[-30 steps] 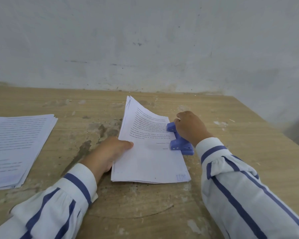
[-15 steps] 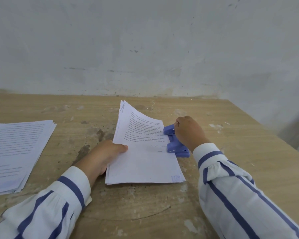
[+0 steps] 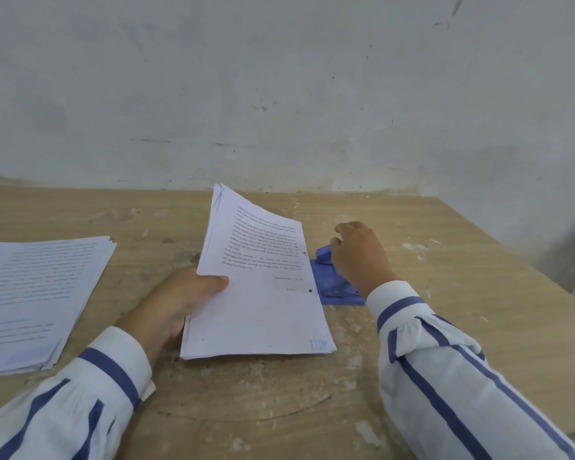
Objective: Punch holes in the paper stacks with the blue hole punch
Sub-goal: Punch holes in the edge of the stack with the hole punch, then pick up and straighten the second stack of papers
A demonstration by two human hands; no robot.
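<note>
The stack (image 3: 263,293) lies mid-desk, its near end on the desk (image 3: 246,410) and its far end lifted and curling up toward the wall. Its long axis runs away from the person and leans a little left at the far end. The printed text has its head at that far end. Two holes (image 3: 310,290) show along the right long edge, which faces the punch (image 3: 336,287).

The left hand (image 3: 176,300) holds the stack at its left long edge, thumb on top and fingers beneath. That looks the right place to hold it: the sheets are light and floppy and likely to slip over one another, so a firm pinch at the edge opposite the holes should keep them square.

The punch sits just beside the stack's right edge, its length parallel to that edge. It looks rigid and should stay put when pressed from above.

The right hand (image 3: 359,257) hangs over the punch's far part with fingers curled; I cannot tell whether it grips or presses it.

A second stack (image 3: 37,293) lies flat well to the left.
</note>
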